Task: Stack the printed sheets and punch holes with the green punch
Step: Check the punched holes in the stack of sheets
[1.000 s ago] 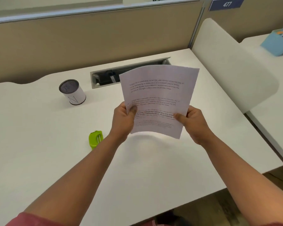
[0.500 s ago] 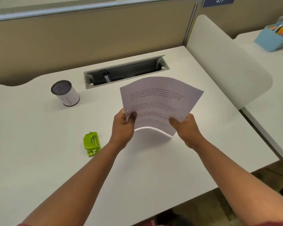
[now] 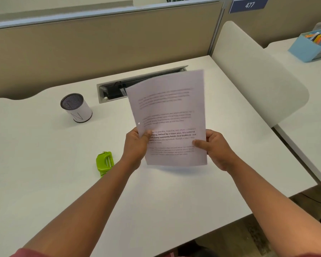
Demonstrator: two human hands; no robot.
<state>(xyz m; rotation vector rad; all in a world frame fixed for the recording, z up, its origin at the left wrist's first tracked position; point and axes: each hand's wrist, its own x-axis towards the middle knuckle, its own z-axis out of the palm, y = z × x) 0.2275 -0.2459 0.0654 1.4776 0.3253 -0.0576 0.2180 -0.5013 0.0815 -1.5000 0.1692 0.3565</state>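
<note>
Fingers: left hand (image 3: 136,145) pinches the lower left edge of the printed sheets (image 3: 170,117), thumb on the printed face, other fingers hidden behind. Right hand (image 3: 216,148) pinches the lower right edge the same way, thumb over the text. Both closed on paper; nothing else held.

Item 1, printed sheets. White paper w/ printed paragraphs, held off the counter (image 3: 44,182), nearly upright, tilted a little, faint shadow on the counter below the bottom edge. Sheet count: cannot tell; edges look flush. Small hole visible near the left edge, just above the left thumb. Upper half blurred.
Handling (judged): v. light, thin, floppy; bows if gripped at one end only. Creases easily, sheets slide on each other. Best hold: both side edges, low down, light pinch, as now; tap bottom edge on counter to square the stack. For punching, one hand should keep the stack pinched close to the punched edge so sheets don't shift.

Item 2, green punch (image 3: 104,162). Small, plastic w/ metal parts, flat on the counter, left of the sheets and just beside the left wrist, untouched. Judged rigid, light, one-hand pickup by its sides.

Other, rel. to sheets: cylindrical can (image 3: 76,107) well to the left and further back; cable tray slot (image 3: 111,89) behind, part hidden by the top of the sheets; white divider (image 3: 258,75) to the right; blue box (image 3: 309,45) far right, on the next desk.
</note>
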